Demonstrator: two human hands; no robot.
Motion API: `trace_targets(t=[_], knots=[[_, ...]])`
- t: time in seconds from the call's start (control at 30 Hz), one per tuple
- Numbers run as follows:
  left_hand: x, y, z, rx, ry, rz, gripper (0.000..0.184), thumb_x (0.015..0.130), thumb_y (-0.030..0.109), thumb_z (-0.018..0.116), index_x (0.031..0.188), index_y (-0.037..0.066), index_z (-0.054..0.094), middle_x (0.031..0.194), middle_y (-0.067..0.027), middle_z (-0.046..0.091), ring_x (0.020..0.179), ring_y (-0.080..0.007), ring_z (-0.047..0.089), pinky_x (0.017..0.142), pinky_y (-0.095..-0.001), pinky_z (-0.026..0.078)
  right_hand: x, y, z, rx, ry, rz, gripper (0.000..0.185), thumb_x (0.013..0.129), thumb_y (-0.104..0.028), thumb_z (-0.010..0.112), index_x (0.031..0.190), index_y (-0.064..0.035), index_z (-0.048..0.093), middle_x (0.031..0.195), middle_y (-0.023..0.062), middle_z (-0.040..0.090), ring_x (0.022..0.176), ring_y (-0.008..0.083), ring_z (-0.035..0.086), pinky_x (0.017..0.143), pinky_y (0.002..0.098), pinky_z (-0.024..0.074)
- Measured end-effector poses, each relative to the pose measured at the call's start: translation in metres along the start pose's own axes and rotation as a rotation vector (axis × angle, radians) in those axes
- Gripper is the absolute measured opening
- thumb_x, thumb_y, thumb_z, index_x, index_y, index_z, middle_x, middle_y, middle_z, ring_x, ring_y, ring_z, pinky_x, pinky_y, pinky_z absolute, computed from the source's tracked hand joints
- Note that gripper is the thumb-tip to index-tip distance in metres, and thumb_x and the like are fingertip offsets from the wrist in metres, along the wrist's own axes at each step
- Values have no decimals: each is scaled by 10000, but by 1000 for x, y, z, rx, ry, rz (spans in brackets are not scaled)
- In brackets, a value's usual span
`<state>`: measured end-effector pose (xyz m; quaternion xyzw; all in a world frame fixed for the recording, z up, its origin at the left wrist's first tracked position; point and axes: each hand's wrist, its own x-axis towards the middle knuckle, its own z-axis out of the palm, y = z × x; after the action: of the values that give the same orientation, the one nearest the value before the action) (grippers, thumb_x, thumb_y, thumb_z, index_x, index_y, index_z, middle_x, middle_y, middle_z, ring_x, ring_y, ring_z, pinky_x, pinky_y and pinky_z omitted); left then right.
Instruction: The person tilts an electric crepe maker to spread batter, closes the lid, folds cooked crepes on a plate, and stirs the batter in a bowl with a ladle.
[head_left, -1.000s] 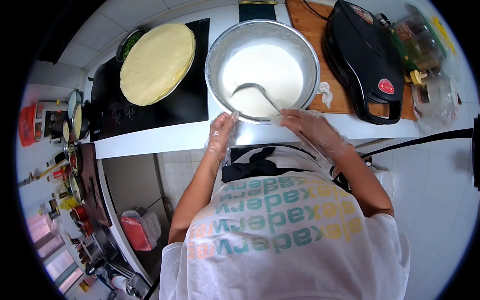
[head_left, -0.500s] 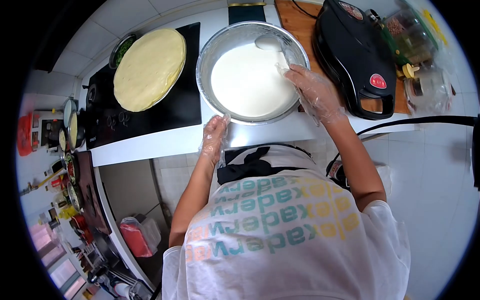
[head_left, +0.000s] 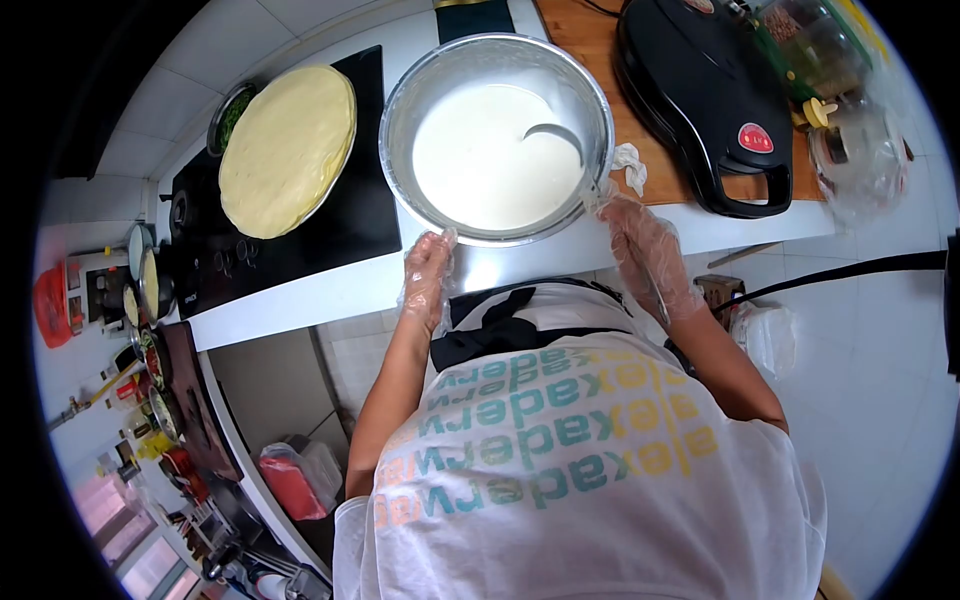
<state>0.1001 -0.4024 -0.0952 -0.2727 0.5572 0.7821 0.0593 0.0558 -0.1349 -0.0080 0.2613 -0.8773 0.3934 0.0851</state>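
Note:
A large metal bowl [head_left: 396, 188] of white liquid batter [head_left: 475, 155] stands at the counter's front edge. My left hand [head_left: 428, 275], in a clear plastic glove, is closed on the bowl's near-left rim. My right hand [head_left: 648, 250], gloved the same way, grips a ladle [head_left: 558, 129] at the bowl's near-right side. The ladle's head is partly sunk in the batter, and its curved edge shows above the surface. Most of its handle is hidden by my fingers and the glove.
Left of the bowl, a stack of thin yellow pancakes [head_left: 288, 150] lies over a black cooktop [head_left: 370, 215], with a bowl of chopped greens [head_left: 232, 115] behind. On the right, a black electric griddle [head_left: 690, 100] and crumpled white tissue [head_left: 630, 167] rest on a wooden board [head_left: 580, 30].
My right hand has drawn back toward my body, and the ladle has swung from the bowl's far side to its right, dipping into the batter. My left hand stays at the rim.

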Motion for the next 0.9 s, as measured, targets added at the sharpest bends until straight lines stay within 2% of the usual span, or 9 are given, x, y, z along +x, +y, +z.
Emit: trace_targets(t=[0.1,0.2,0.3,0.5,0.6,0.7,0.8,0.9], knots=[[0,1,1,-1,9,4,136,818,174,620,735,129,521,714,77,473,674,-30,402,629,-185,336,-3,-15,-2,114,-45,124,207,778,51,488,966,-31,517,860,132,568,731,217,609,618,301,485],[-3,3,5,5,38,12,140,819,168,618,725,134,520,702,85,465,663,-23,397,612,-182,330,-3,-6,14,403,69,311,109,867,-47,456,952,-32,522,861,104,565,757,171,612,626,267,493],[-6,6,9,10,55,7,136,824,167,611,728,137,520,698,88,462,660,-21,395,606,-183,329,13,-8,18,799,109,762,141,909,-129,427,943,-31,521,875,86,568,805,175,621,673,244,499],[-11,10,12,28,55,18,124,827,190,605,748,134,530,696,85,462,655,-27,392,597,-185,323,31,-3,32,1097,219,1055,170,910,-167,436,937,-16,510,924,104,573,868,199,625,768,247,478],[-10,10,11,46,45,17,127,819,220,614,774,127,541,706,79,469,661,-33,391,604,-191,325,34,-10,25,1031,108,1005,188,915,-185,422,935,-26,520,943,108,578,874,179,621,785,227,456],[-8,8,8,55,40,0,128,819,216,614,778,120,540,710,75,470,664,-35,391,609,-194,327,43,-32,14,926,159,796,192,917,-178,412,940,-29,532,937,98,586,897,148,608,796,222,438],[-8,8,7,56,31,-8,130,823,215,607,788,113,535,718,69,472,674,-41,394,619,-195,330,38,-24,15,735,37,420,214,919,-183,409,967,-19,539,936,74,586,914,127,590,791,227,436],[-5,8,5,73,35,-24,135,828,218,597,787,110,527,727,61,473,691,-50,396,642,-201,337,32,-16,14,515,-46,-11,202,901,-143,440,1019,-1,523,982,104,586,909,186,595,789,276,454]])
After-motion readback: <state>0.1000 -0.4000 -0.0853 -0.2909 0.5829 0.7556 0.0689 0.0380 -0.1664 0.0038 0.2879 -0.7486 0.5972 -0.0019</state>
